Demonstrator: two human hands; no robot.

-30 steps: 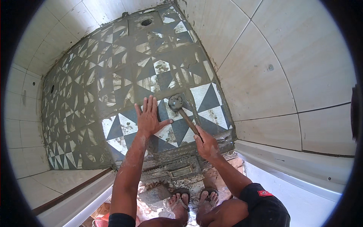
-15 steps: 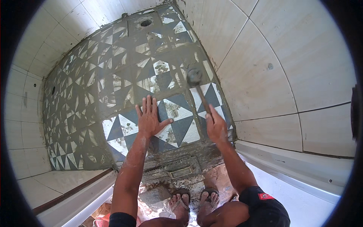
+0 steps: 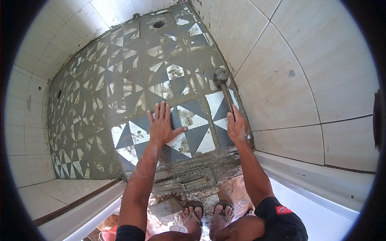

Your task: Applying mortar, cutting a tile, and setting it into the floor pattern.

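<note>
Fingers spread and palm down, my left hand lies flat on a patterned floor tile with dark grey and white triangles. My right hand is wrapped round the handle of a mallet. The mallet's round, mortar-smeared head is over the far end of a narrow cut tile by the right wall; whether it touches the surface I cannot tell. Grey mortar fills the joint between the two tiles.
A notched trowel lies at the near edge, by my feet in sandals. Mortar-smeared patterned tiles cover the floor beyond, with a round drain hole at the back. Cream wall tiles rise on the right. A red bucket shows at bottom left.
The mallet's head has moved to the right, closer to the right wall, and my right hand has shifted slightly right with it. My left hand stays flat on the same tile.
</note>
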